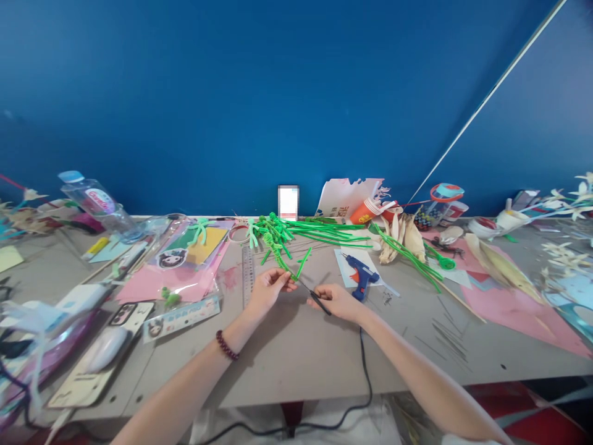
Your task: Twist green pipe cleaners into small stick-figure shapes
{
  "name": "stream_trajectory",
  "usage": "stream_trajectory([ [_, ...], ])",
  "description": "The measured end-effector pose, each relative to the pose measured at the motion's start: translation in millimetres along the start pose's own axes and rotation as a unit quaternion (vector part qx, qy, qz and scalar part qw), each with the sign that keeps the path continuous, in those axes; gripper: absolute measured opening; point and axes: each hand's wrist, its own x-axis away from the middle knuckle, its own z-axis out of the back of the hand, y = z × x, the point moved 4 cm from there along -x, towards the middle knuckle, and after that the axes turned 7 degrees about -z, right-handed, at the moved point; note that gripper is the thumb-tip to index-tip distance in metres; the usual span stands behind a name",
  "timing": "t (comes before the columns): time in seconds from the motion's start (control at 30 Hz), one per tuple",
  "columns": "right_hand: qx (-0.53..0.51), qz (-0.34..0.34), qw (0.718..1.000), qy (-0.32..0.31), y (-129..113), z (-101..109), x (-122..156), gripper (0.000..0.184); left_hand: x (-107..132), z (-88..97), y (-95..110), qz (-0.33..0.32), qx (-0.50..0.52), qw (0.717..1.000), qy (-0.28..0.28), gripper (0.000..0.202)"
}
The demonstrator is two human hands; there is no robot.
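Note:
My left hand (pixel 273 287), with a dark bead bracelet on its wrist, pinches the end of a green pipe cleaner (pixel 296 277) between thumb and fingers. Closed around black-handled scissors (pixel 320 303) is my right hand (pixel 337 301). The blades point left and meet the pipe cleaner by my left fingertips; whether they are apart I cannot tell. Just beyond my hands lies a heap of bent green pipe cleaners (pixel 273 232), with straight green pipe cleaners (pixel 331 233) reaching to its right. A short green piece (pixel 304 262) rests close to my left fingers.
A blue glue gun (pixel 364 276) lies right of my hands, its cord running off the front edge. A clear ruler (pixel 248 278) is at left. Farther left are pink sheets (pixel 152 281), a phone (pixel 81 383) with a white mouse (pixel 109 348), and a bottle (pixel 99 201). Dried husks (pixel 403 238) stand right.

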Motion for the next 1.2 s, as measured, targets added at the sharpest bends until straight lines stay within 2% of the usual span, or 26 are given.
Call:
stream_trajectory([
  [0.5,-0.054,-0.018,0.998,0.012,3.7,-0.8,-1.9,0.048,2.0,-0.9,-1.5,-0.007,0.030,0.999,0.013,0.033],
  [0.7,-0.045,-0.048,0.997,0.043,3.2,-0.5,-1.2,0.049,2.3,-2.6,-3.5,0.007,0.043,0.999,0.008,0.034],
  [0.93,-0.080,-0.004,0.997,0.001,-3.5,-3.6,0.5,0.042,3.9,-4.2,-3.4,-0.005,0.050,0.999,0.008,0.029],
  [1.07,-0.008,0.027,0.996,0.081,-0.7,1.3,-0.1,0.038,2.9,0.5,-2.1,-0.008,0.051,0.998,0.034,0.027],
  [1.2,0.093,0.061,0.978,0.177,2.6,5.7,-1.5,0.034,0.3,7.1,-1.5,-0.013,0.067,0.995,0.074,0.025],
])
